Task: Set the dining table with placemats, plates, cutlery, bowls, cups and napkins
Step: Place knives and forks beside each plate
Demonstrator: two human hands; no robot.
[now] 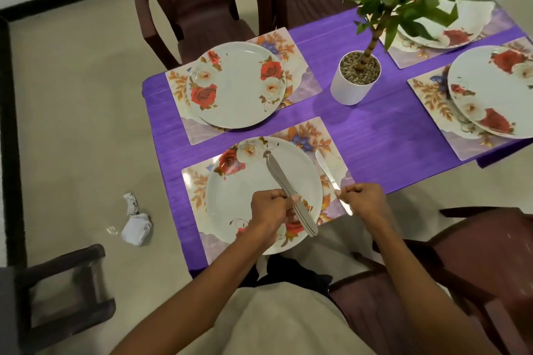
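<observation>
- The left hand point(269, 207) is curled round a bundle of knives point(290, 194), gripping them near the middle; the blades point up and away over the near plate point(230, 199), and the handle ends stick out toward the person's body.
- The right hand point(364, 200) has its fingers curled in and pinches the handle of a single knife point(328, 174), which lies on the near placemat point(314, 135) just to the right of the near plate, blade tip pointing away.
- The near plate, white with red and cream roses, sits on that floral placemat at the table's point(375, 141) near edge; the table has a purple cover.
- Beyond it, a second floral plate point(236, 85) rests on its own placemat point(300, 69) at the far left.
- On the right side, two more plates point(490, 89) point(450, 29) lie on placemats point(427, 95) point(403, 55), the farther one partly hidden by leaves.
- A potted plant point(354, 78) in a white pot stands in the middle of the table, between the settings.
- Dark brown chairs point(199, 0) stand around the table.
- Crumpled white paper point(137, 228) lies on the floor point(80, 112) left of the table.
</observation>
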